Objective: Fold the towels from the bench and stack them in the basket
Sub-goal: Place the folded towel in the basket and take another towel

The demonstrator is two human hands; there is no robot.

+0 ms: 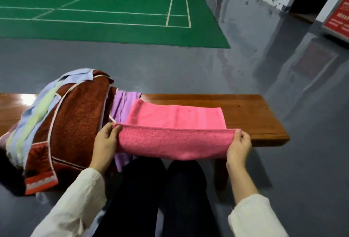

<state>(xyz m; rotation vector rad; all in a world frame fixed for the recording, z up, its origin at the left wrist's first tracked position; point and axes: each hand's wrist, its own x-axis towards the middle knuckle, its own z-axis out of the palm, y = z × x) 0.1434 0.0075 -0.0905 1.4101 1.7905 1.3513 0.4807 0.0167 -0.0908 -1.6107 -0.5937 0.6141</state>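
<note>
Pink towel [175,117] dead centre, spread flat along the bench [245,110]; its near edge is lifted and curled over toward twelve o'clock, so a fuzzy band faces the camera while the flat part lies beyond it on the wood. Left hand [105,142] has the near-left corner, at nine o'clock of that raised band; thumb on top, fingers curled under, a firm pinch on the cloth. Right hand [238,147] mirrors it at three o'clock; thumb and fingers closed on the near-right corner. The lifted edge runs taut from one hand to the other; the towel sits between the two grips and stretches away from them toward twelve; the bottom of the band hangs past the bench's near edge, above the dark-trousered knees [162,189] at six o'clock. Both arms come in from below in white sleeves.

Over at nine o'clock, a heap; a maroon towel [79,119] with pale trim drapes over the bench and hangs off the near side; a blue-and-green striped towel [37,112] lies across its top at ten; a purple towel [122,104] is wedged between maroon and pink, touching both, one end dangling beside the left wrist. Bare wood shows at three o'clock of the pink towel. Green court [113,9] with white lines at twelve; a red sign [338,17] at two.
</note>
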